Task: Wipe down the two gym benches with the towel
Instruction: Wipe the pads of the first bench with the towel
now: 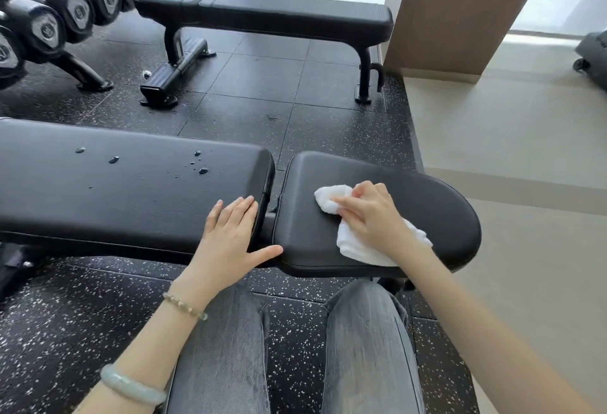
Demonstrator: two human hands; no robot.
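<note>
A black padded gym bench (108,196) lies across the view in front of me, with a long back pad and a rounded seat pad (440,203) on the right. Water drops (200,167) sit on the long pad. My right hand (371,213) grips a crumpled white towel (354,246) and presses it onto the seat pad. My left hand (230,236) rests flat with straight fingers on the right end of the long pad. A second black bench (289,16) stands farther back.
A rack of black dumbbells (56,9) fills the far left. A wooden pillar (453,12) rises at the back right, beside pale flooring (512,137). Speckled rubber floor tiles (249,85) lie between the benches. My knees in grey jeans (368,341) are below.
</note>
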